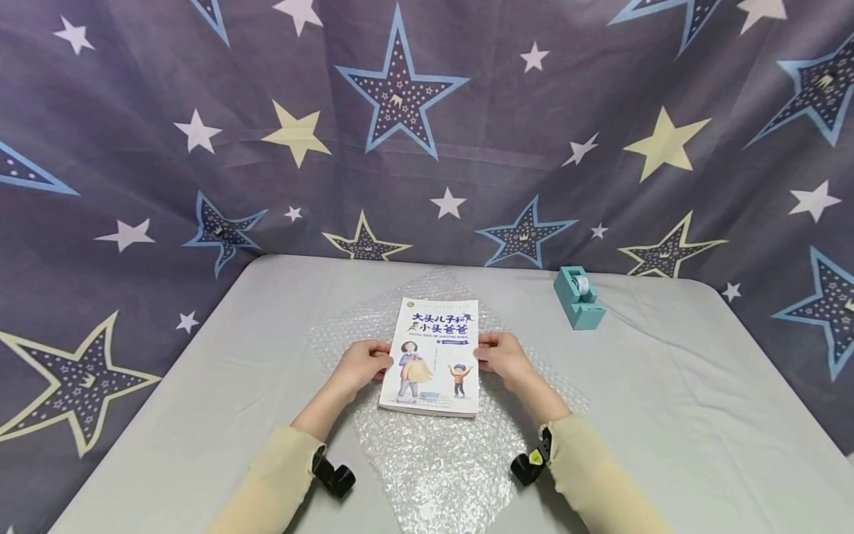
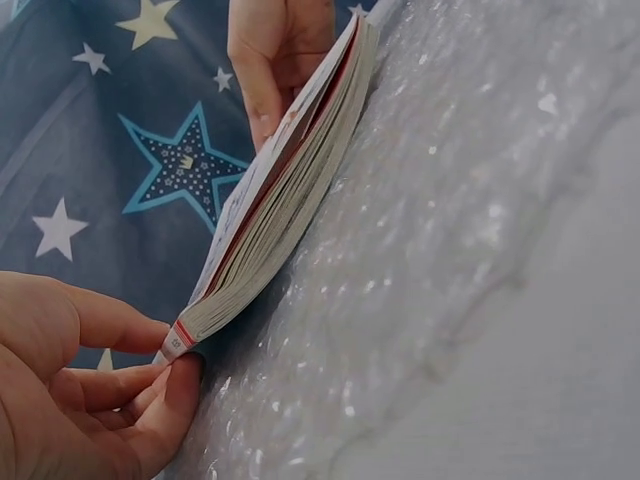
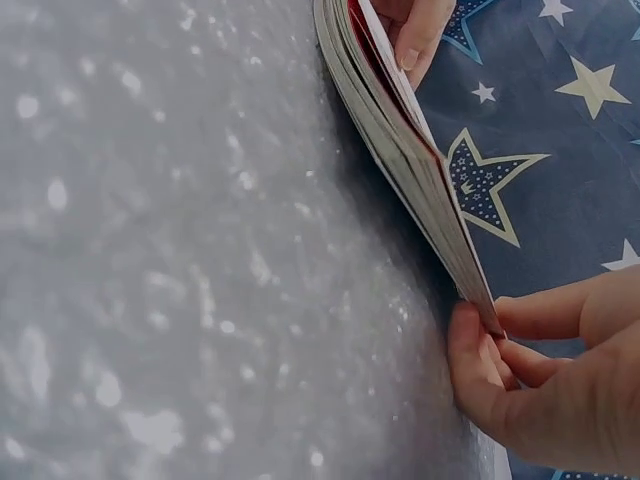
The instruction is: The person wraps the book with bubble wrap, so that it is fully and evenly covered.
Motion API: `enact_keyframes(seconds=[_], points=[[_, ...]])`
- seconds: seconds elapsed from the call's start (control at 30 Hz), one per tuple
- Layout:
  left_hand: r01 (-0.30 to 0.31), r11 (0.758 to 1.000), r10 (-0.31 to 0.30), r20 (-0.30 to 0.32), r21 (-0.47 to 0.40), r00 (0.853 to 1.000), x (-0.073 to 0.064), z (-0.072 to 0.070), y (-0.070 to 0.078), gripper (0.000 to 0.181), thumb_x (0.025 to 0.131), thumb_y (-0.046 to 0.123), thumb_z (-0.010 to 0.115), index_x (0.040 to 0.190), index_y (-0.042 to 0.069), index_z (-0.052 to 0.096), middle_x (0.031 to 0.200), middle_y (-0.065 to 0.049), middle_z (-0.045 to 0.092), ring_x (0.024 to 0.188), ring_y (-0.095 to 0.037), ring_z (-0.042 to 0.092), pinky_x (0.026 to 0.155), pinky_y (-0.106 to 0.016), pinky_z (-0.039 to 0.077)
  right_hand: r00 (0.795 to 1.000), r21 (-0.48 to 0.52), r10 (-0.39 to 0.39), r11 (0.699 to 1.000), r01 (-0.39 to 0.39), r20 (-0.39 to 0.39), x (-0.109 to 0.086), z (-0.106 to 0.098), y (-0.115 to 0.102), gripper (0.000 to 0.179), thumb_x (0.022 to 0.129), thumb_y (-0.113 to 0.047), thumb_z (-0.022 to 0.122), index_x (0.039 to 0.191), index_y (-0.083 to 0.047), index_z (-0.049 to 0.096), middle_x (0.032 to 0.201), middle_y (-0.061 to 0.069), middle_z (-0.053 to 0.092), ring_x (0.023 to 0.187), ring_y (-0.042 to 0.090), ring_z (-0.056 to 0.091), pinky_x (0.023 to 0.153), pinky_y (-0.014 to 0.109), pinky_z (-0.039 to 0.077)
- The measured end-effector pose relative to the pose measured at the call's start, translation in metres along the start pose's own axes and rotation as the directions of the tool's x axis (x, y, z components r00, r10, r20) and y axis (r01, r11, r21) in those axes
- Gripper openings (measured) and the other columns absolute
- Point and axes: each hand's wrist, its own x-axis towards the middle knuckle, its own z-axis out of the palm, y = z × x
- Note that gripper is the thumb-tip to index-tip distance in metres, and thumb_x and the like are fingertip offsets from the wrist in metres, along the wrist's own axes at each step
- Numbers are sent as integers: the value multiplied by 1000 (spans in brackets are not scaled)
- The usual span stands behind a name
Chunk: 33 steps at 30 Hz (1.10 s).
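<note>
A white paperback book with a cartoon cover and blue Chinese title lies face up over a sheet of clear bubble wrap. At its left edge, my left hand pinches the spine, fingers and thumb on either side. My right hand grips the opposite edge the same way. Both wrist views show the book from its lower end, its pages slightly bowed. In the right wrist view, thumb and fingers of the right hand close on the page edge, right over the bubble wrap.
A teal tape dispenser with a roll in it stands at the back right of the table. The table has a pale grey cover. Behind it hangs a dark curtain patterned with stars.
</note>
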Motion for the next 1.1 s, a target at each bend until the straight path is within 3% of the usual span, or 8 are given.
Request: enact_keyframes(seconds=[0.2,0.43,0.67,1.1], points=[[-11,999,12,-21,39,1000,0,1,-1,25,78,1,56,100,-7,62,80,-10,63,62,-10,56,58,-23,51,999,-12,22,1000,-23,-28,2,1,-2,41,82,10,51,122,9,45,96,17,54,74,14,56,65,26,53],[-13,999,14,-15,51,1000,-1,1,1,22,75,1,57,95,-6,61,75,-7,60,62,-10,55,58,-23,51,999,-58,24,998,-26,-36,-1,1,-6,44,78,10,49,122,8,45,92,12,49,73,15,52,62,25,52],[-19,998,20,-18,60,1000,-2,2,2,21,73,0,58,94,-6,61,74,-6,58,60,-10,53,56,-22,48,996,-213,-28,977,9,-88,-3,3,-7,42,73,8,50,115,8,49,82,8,50,66,13,50,55,24,52],[-25,973,44,-77,231,996,-8,4,6,20,73,1,61,93,-3,63,75,-6,60,58,-11,52,50,-20,41,992,-347,-72,937,31,-105,-8,1,-5,48,68,8,56,116,5,52,81,9,55,65,14,55,57,23,53]])
